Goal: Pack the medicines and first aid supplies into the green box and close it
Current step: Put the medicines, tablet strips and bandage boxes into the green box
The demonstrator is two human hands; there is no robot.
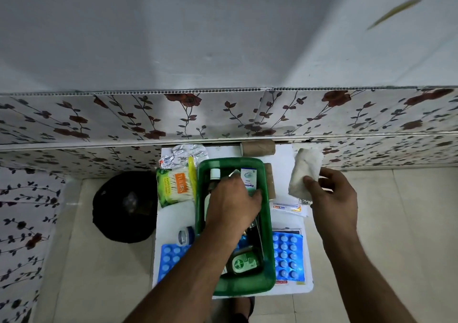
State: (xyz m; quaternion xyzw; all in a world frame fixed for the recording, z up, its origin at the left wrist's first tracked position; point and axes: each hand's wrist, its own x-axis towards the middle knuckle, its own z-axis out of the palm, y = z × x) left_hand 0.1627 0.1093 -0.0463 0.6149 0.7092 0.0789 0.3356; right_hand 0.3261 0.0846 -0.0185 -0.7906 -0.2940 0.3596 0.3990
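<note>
On the small white table [171, 219], green box [269, 236] sits centre, long axis running from near edge to far edge, lid not in view. Left hand [231, 205] is down inside the box, fingers curled over the contents near a white Optibo carton [248, 176] at the far end; cannot tell whether it grips anything. Right hand [333, 198] hovers off the table's right edge, thumb and fingers pinched on a white gauze roll [304, 174], roll's long axis roughly upright, tilted a bit. Box lies to the left of the roll, so the right hand is the one to carry it in; judgement: free space looks mid-box. Already inside: white-capped bottle [215, 174], green Dettol soap [244, 263]. Not yet packed: Tulips cotton swabs [173, 186] at left, foil strips [184, 154] far left corner, blue blister packs [287, 255] right and near left, brown rolls [257, 147] at far edge, Burn Heal tube [287, 208], small jar [185, 234].
</note>
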